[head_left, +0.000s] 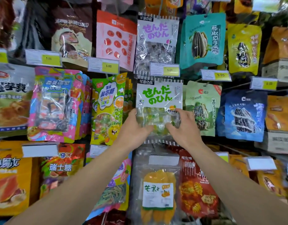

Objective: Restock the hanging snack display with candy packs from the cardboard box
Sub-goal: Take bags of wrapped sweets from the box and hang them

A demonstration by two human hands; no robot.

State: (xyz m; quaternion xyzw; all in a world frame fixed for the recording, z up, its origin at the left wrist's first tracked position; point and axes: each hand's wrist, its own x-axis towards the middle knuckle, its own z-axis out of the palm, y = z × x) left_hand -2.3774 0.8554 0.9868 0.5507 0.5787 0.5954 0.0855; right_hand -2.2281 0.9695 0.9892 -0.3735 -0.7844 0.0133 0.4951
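Both hands hold the green-lettered candy pack [158, 109] by its lower clear part, the left hand [133, 130] curled on its left edge, the right hand [183, 127] pinching its right side, directly below the purple-lettered pack [156, 44] on the hanging display.

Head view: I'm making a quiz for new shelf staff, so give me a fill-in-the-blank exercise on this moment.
1. The candy pack held by the left hand and right hand has ____ lettering.
2. The matching pack directly above has ____ lettering.
3. The yellow price tag between them reads ____.

Answers: green; purple; 5.00
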